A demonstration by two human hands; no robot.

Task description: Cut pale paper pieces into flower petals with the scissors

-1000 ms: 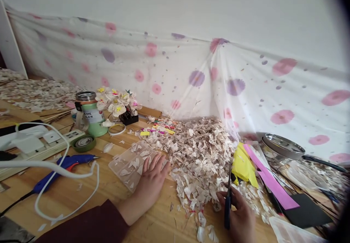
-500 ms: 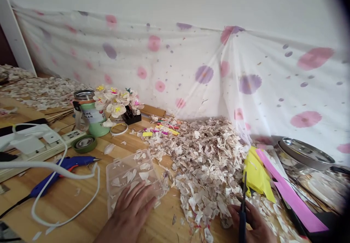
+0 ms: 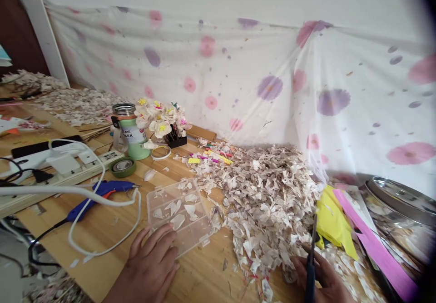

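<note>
My left hand [image 3: 150, 260], fingers spread, lies over the near-left corner of a clear compartment box [image 3: 192, 232]. Several pale, petal-like flakes [image 3: 177, 221] lie in the box's compartments. At the lower right, my right hand [image 3: 322, 275] holds slim dark scissors [image 3: 311, 262], seen nearly edge-on with the tip pointing up. Its fingers are partly hidden behind the handle. Just left of that hand rises a large heap of dry, whitish flakes [image 3: 269, 194]. Yellow crepe paper [image 3: 335, 226] and a pink paper strip [image 3: 384, 253] lie beyond the scissors.
On the left are a blue glue gun [image 3: 98, 194], a looping white cable [image 3: 138, 221], a power strip [image 3: 81, 171] and green tape [image 3: 122, 167]. Behind stand a green jar [image 3: 136, 144] and handmade flowers [image 3: 163, 121]. A steel lid [image 3: 405, 198] lies at right.
The view has turned left, shifting the scene rightward. My left hand has drawn back from the box's middle to its near corner, exposing more flakes. My right hand keeps hold of the scissors.
</note>
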